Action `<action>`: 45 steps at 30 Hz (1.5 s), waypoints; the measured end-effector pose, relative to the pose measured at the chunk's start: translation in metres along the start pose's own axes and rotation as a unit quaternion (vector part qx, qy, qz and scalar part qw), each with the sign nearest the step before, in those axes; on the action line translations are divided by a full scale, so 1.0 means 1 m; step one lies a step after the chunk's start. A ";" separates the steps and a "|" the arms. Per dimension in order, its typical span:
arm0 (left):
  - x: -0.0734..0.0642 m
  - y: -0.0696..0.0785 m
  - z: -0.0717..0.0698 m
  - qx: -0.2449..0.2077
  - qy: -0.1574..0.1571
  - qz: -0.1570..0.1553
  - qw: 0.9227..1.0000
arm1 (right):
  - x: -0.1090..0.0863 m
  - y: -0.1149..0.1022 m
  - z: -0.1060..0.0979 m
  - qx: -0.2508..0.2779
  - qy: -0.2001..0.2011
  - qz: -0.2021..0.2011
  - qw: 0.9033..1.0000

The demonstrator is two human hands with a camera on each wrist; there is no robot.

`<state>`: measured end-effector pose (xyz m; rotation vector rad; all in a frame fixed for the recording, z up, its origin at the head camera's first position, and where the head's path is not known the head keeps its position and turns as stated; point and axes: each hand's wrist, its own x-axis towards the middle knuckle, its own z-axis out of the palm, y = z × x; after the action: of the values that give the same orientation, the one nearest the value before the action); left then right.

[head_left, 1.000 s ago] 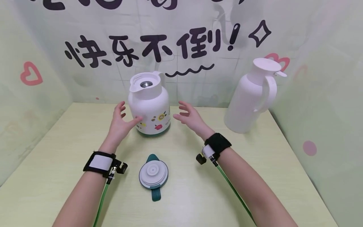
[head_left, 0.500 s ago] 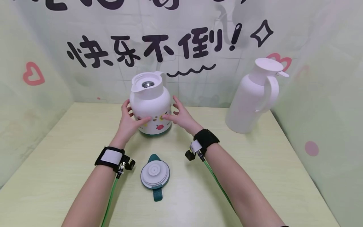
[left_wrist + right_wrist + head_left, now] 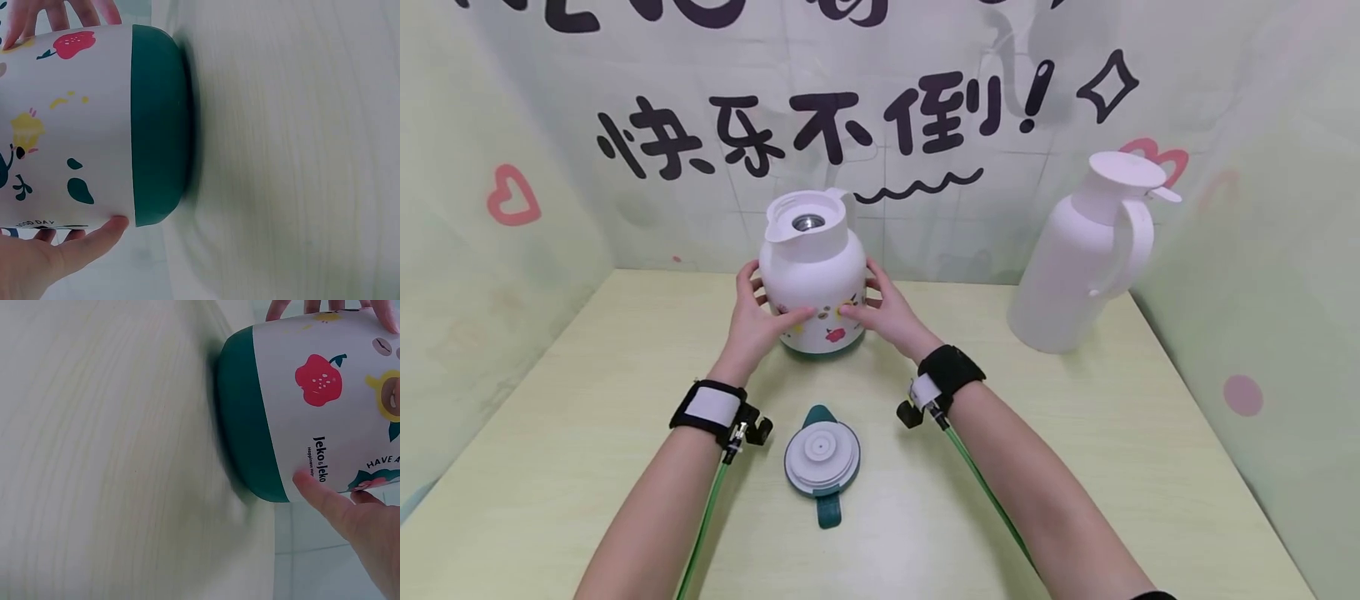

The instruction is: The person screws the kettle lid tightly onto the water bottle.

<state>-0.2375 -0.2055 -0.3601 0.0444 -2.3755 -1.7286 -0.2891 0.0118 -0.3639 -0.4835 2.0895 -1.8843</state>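
A squat white thermos jug (image 3: 811,250) with fruit prints and a green base (image 3: 159,125) stands upright at the back of the table. Its top is uncovered, showing a metal-rimmed opening. My left hand (image 3: 756,321) holds the jug's left side, thumb across the front. On the opposite side my right hand (image 3: 895,312) grips it, with its thumb on the front too. Fingers behind the jug are partly hidden. Nearer to me lies a round lid (image 3: 822,457) with green tabs, its white inner side facing up.
A tall white thermos jug (image 3: 1075,258) with a handle stands at the back right. Behind the pale wooden table (image 3: 940,517) hangs a printed curtain (image 3: 925,233), with more sheeting at both sides. Green cables (image 3: 988,492) run along both forearms.
Both hands have come in from the two sides and taken hold of the fruit-print thermos jug. The head view has shifted slightly, so everything sits further right in it.
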 end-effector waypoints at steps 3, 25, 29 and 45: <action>0.000 -0.001 0.001 0.000 -0.001 0.002 1.000 | -0.003 0.000 0.000 -0.001 0.003 0.000 1.000; -0.022 0.026 0.023 -0.002 -0.047 0.061 0.997 | -0.061 -0.012 -0.017 -0.078 0.085 -0.053 0.992; -0.032 0.035 0.030 -0.005 -0.068 0.059 0.996 | -0.081 -0.014 -0.021 -0.085 0.105 -0.047 0.990; -0.081 0.051 0.070 -0.028 -0.148 0.063 0.987 | -0.178 -0.019 -0.033 -0.101 0.173 -0.006 0.980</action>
<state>-0.1658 -0.1127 -0.3446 -0.3891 -2.4618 -1.8501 -0.1416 0.1160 -0.3433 -0.2212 2.5222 -1.8808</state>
